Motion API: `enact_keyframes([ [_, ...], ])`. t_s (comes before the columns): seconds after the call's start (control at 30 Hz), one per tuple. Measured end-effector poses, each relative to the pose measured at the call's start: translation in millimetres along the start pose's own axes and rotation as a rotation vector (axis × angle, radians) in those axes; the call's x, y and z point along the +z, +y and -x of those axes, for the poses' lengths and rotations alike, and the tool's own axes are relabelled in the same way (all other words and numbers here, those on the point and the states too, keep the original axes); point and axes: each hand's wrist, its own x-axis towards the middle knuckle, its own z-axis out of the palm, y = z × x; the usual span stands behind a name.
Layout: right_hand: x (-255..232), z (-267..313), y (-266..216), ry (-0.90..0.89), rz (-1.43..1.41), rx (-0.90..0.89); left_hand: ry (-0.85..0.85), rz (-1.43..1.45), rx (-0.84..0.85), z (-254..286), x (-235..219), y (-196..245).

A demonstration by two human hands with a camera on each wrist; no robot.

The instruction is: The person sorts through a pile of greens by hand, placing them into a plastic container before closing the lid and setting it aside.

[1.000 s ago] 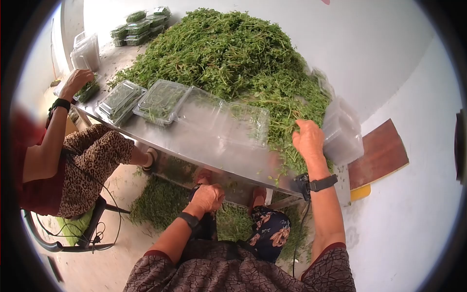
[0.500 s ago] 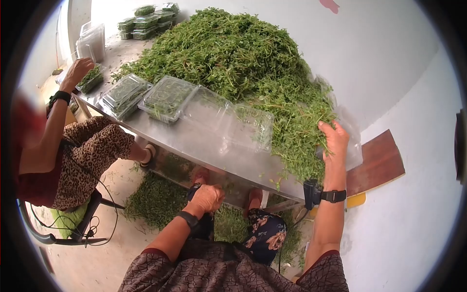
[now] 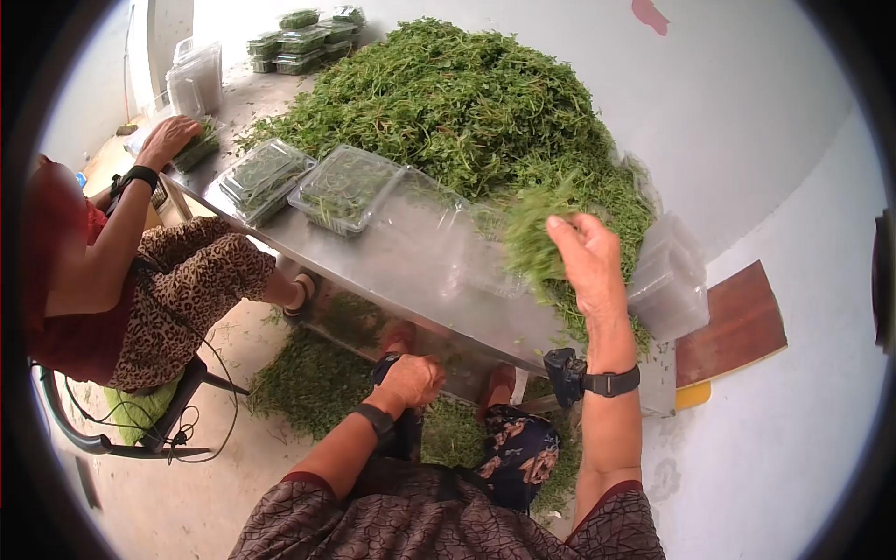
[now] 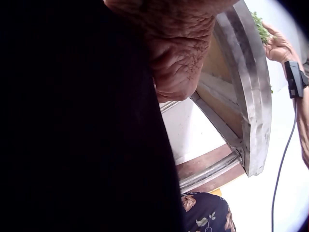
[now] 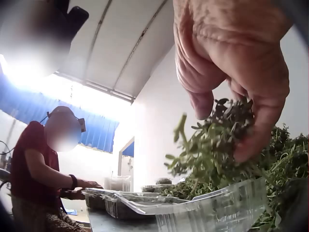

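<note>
My right hand pinches a loose bunch of leafy greens between thumb and fingers, over the near edge of the pile. Beneath it lies an open clear plastic clamshell box, its lid folded back to the left. In the right wrist view, stems dangle from the fingertips just above the box's rim. My left hand rests idle near my knee with fingers loosely curled; the left wrist view catches only part of it. Two closed clamshells of greens sit left of the open one.
A large heap of greens covers the back of the metal table. Stacked empty boxes stand at the right, filled ones at the back left. Another person's hand is at a filled box on the left. Greens lie on the floor below.
My right hand reached right into the heap's edge, took a bunch of greens, and has come back left with it over the open box. The left hand has stayed by the knee.
</note>
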Motion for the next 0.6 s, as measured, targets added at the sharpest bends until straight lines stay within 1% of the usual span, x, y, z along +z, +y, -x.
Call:
enact_keyframes([
  [0.07,11,14,-8,0.03,0.014,0.153,-0.01,0.03,0.002,1,2,-3],
  [0.1,9,12,-1,0.025,0.013,0.154,-0.01,0.03,-0.003,1,3,-4],
  [0.17,3,9,11,0.061,0.182,-0.043,0.014,0.018,0.035,1,3,-5],
  [0.3,0,24,11,0.067,0.148,-0.041,0.019,-0.023,0.037,0,3,-3],
  [0.37,3,36,19,0.05,0.219,-0.061,0.033,-0.005,0.043,-1,6,-4],
  [0.4,8,42,21,0.073,0.264,-0.129,0.029,-0.008,0.046,-1,7,-4],
  [0.43,8,51,20,0.08,0.306,-0.118,0.029,-0.001,0.044,-1,7,-4],
  [0.5,12,61,34,0.161,0.333,-0.253,0.021,-0.001,0.046,0,5,-3],
  [0.6,10,75,53,0.221,0.355,-0.268,0.032,0.009,0.036,2,3,-2],
])
